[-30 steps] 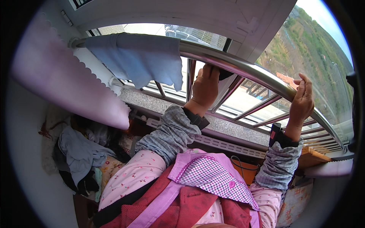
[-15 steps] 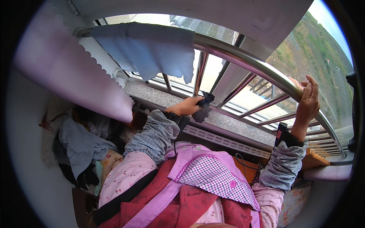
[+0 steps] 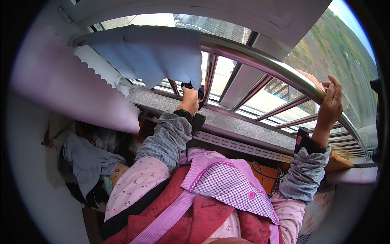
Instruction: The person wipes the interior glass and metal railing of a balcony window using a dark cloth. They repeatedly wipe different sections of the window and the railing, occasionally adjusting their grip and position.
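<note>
My left hand (image 3: 189, 100) is closed round a crumpled dark cloth (image 3: 200, 92). It presses the cloth against a slim upright metal bar of the window railing, just below the lower edge of a light blue cloth (image 3: 150, 51). That blue cloth hangs over the shiny metal top rail (image 3: 260, 61). My right hand (image 3: 331, 99) rests at the rail's right part, its fingers loosely stretched upward and holding nothing I can see. Both wrists carry dark bands with small black devices.
A speckled stone sill (image 3: 239, 124) runs below the bars, with a slotted radiator cover (image 3: 243, 146) under it. A scalloped pinkish curtain (image 3: 77, 85) hangs at left. Heaped clothes (image 3: 87, 156) lie lower left. A black cable (image 3: 262, 173) loops near my right forearm.
My left hand has moved left and away from me with the dark cloth, from beside one bar to another under the blue cloth. The right hand stays at the rail.
</note>
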`<state>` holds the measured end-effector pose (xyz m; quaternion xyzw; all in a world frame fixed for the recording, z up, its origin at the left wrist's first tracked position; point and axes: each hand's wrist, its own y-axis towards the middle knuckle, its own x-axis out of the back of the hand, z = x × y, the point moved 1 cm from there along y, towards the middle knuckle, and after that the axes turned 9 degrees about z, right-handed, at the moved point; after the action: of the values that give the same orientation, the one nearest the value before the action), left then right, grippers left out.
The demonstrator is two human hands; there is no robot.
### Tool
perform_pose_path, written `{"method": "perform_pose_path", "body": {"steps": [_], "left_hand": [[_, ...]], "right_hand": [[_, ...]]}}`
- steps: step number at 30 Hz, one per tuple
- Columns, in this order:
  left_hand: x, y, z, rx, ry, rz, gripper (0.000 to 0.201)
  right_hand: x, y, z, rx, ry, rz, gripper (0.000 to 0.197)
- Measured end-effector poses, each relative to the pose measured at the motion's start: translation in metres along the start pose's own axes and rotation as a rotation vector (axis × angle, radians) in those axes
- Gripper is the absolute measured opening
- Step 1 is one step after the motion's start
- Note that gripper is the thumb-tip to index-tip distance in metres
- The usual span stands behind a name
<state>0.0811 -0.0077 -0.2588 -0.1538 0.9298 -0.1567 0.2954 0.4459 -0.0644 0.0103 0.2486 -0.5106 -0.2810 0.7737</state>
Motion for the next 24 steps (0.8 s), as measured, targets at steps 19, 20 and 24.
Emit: {"method": "perform_pose_path", "body": {"steps": [19, 20, 24], "left_hand": [[-0.024, 0.015, -0.083, -0.282, -0.089, 0.926, 0.021], [-0.023, 0.02, -0.096, -0.33, -0.17, 1.066, 0.021], [-0.014, 0.039, -0.101, -0.39, -0.466, 1.14, 0.02]], "right_hand": [[0.0, -0.001, 0.001, 0.046, 0.033, -0.042, 0.025], [0.0, -0.002, 0.001, 0.051, 0.042, -0.042, 0.025], [0.0, -0.002, -0.001, 0.063, 0.044, -0.044, 0.025]]}}
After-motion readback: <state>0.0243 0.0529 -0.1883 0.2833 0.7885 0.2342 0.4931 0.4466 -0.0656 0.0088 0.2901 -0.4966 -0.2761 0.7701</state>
